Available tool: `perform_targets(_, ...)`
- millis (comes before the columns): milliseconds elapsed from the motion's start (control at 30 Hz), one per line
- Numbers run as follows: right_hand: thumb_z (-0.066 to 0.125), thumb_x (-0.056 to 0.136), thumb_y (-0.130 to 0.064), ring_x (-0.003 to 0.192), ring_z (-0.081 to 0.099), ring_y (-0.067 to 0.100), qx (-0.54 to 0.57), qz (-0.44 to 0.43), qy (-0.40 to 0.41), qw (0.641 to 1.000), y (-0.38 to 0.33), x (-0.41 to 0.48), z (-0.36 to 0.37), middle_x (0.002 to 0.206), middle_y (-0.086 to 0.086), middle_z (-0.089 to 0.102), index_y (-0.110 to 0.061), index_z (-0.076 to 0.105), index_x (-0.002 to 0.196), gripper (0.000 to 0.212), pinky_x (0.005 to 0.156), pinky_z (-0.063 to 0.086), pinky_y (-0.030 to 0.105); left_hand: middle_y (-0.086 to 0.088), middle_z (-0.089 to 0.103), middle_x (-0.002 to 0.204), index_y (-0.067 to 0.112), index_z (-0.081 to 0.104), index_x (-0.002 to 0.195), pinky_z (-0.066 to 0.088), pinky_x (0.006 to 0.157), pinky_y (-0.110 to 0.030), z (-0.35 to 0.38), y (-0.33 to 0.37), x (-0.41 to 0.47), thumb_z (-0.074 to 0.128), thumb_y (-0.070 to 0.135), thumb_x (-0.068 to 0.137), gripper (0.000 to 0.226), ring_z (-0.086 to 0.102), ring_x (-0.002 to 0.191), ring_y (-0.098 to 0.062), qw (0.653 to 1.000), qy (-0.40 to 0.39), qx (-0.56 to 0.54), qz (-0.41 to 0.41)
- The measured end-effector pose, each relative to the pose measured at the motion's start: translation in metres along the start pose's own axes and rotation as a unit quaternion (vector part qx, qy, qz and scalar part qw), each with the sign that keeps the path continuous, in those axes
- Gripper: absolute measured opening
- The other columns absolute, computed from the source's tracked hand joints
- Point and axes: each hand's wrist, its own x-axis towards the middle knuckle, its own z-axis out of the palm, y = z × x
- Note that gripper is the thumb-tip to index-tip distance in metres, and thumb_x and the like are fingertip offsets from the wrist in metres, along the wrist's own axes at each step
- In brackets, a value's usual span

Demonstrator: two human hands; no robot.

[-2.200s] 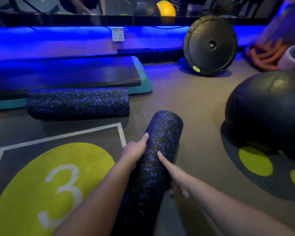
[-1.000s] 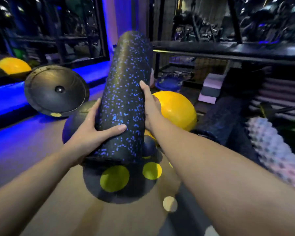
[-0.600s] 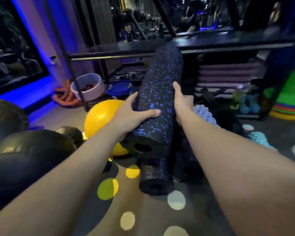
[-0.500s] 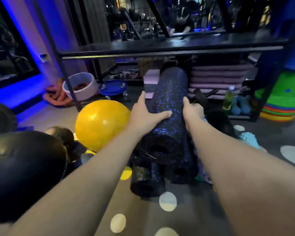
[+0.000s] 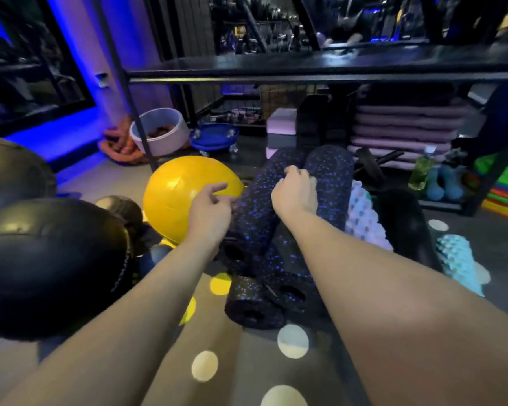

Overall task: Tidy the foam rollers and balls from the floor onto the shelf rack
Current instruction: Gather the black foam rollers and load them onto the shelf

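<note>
4 speckled rollers [image 5: 264, 200] stacked lengthwise at rack [image 5: 305, 73] foot, nested so none rolls | left hand [image 5: 210, 212]: fingers loosely spread, empty, beside top roller | right hand [image 5: 295, 191]: fingers curled, resting on stack, steadying | yellow ball [image 5: 176, 197] on floor, unshelved

rollers [image 5: 258, 200]: matt black foam, flecked blue, faintly grainy
yellow ball [image 5: 182, 197]: smooth, glossy, rubbery skin with a seam line
black ball [image 5: 50, 259]: dark, leathery, soft sheen
knobbly roller [image 5: 364, 218]: pale foam, bumpy all over
teal roller [image 5: 458, 265]: ridged, matt foam
rack [image 5: 276, 73]: black metal, shelf top shiny
mats [image 5: 405, 127]: lilac foam, matt, stacked
floor [image 5: 247, 364]: grey, matt, with pale and yellow painted dots
tub [image 5: 162, 133]: pale, smooth plastic
</note>
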Motion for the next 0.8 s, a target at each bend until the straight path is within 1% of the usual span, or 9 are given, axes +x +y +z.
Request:
perform_targets(133,0.041,0.104,-0.017,0.128,0.049,0.034,0.079,-0.077,-0.013,0.994,-0.087,-0.023,0.043,0.138,0.012,0.054,-0.014,0.054,0.137,0.036,0.099,0.043,0.044,0.001,0.070,0.098,0.025,0.055,0.128,0.059,0.067,-0.040,-0.110,-0.010,-0.006,0.052,0.010,0.096,0.036,0.072,0.081,-0.016,0.995,0.091,0.043,0.005)
perform_targets(233,0.043,0.101,-0.014,0.126,0.053,0.039,0.136,-0.138,-0.089,0.977,-0.171,-0.066,0.091,0.134,0.018,0.058,-0.009,0.056,0.133,0.036,0.099,0.044,0.045,0.002,0.072,0.089,0.031,0.062,0.115,0.062,0.075,-0.047,-0.232,-0.028,-0.022,0.056,0.022,0.081,0.035,0.074,0.080,-0.017,0.978,0.172,0.117,0.001)
perform_targets(300,0.045,0.098,-0.020,0.121,0.058,0.041,0.149,-0.195,-0.159,0.956,-0.231,-0.113,0.126,0.128,0.021,0.063,-0.009,0.058,0.128,0.035,0.097,0.047,0.047,-0.004,0.072,0.093,0.031,0.058,0.113,0.061,0.078,-0.048,-0.318,-0.036,-0.052,0.056,0.027,0.077,0.036,0.073,0.085,-0.024,0.962,0.219,0.161,-0.036)
perform_targets(367,0.046,0.095,-0.033,0.117,0.062,0.041,0.162,-0.239,-0.253,0.924,-0.288,-0.180,0.159,0.121,0.021,0.066,-0.014,0.060,0.125,0.038,0.097,0.050,0.047,-0.012,0.069,0.100,0.018,0.050,0.124,0.057,0.067,-0.038,-0.394,-0.040,-0.096,0.058,0.019,0.088,0.036,0.069,0.077,-0.026,0.947,0.257,0.166,-0.101)
perform_targets(433,0.051,0.097,-0.035,0.114,0.065,0.036,0.178,-0.279,-0.362,0.872,-0.335,-0.263,0.188,0.119,0.017,0.069,-0.018,0.062,0.125,0.034,0.098,0.051,0.042,-0.015,0.066,0.096,0.012,0.038,0.128,0.048,0.058,-0.032,-0.466,-0.052,-0.146,0.055,0.014,0.097,0.035,0.065,0.064,-0.025,0.929,0.297,0.155,-0.160)
perform_targets(533,0.057,0.097,-0.033,0.106,0.070,0.035,0.209,-0.321,-0.478,0.791,-0.390,-0.390,0.226,0.114,0.016,0.072,-0.017,0.061,0.125,0.032,0.093,0.056,0.048,-0.015,0.059,0.082,0.016,0.027,0.123,0.041,0.045,-0.026,-0.559,-0.081,-0.222,0.054,0.018,0.103,0.034,0.056,0.047,-0.022,0.907,0.343,0.138,-0.204)
perform_targets(600,0.058,0.096,-0.032,0.105,0.070,0.038,0.217,-0.352,-0.515,0.751,-0.416,-0.462,0.249,0.115,0.018,0.072,-0.017,0.062,0.124,0.032,0.093,0.056,0.052,-0.015,0.056,0.076,0.018,0.024,0.122,0.038,0.039,-0.022,-0.617,-0.105,-0.269,0.054,0.022,0.104,0.035,0.052,0.042,-0.020,0.888,0.378,0.133,-0.227)
perform_targets(700,0.059,0.097,-0.028,0.106,0.071,0.032,0.200,-0.384,-0.524,0.733,-0.433,-0.539,0.269,0.115,0.014,0.073,-0.017,0.064,0.123,0.028,0.097,0.055,0.043,-0.015,0.056,0.074,0.017,0.025,0.122,0.042,0.042,-0.028,-0.694,-0.154,-0.323,0.058,0.032,0.102,0.041,0.050,0.042,-0.021,0.861,0.410,0.154,-0.258)
perform_targets(800,0.060,0.099,-0.023,0.114,0.067,0.028,0.131,-0.416,-0.517,0.736,-0.431,-0.598,0.307,0.118,0.009,0.073,-0.014,0.065,0.125,0.028,0.097,0.049,0.032,-0.010,0.061,0.080,0.018,0.038,0.127,0.045,0.068,-0.037,-0.758,-0.222,-0.359,0.060,0.040,0.098,0.043,0.059,0.066,-0.027,0.847,0.395,0.209,-0.286)
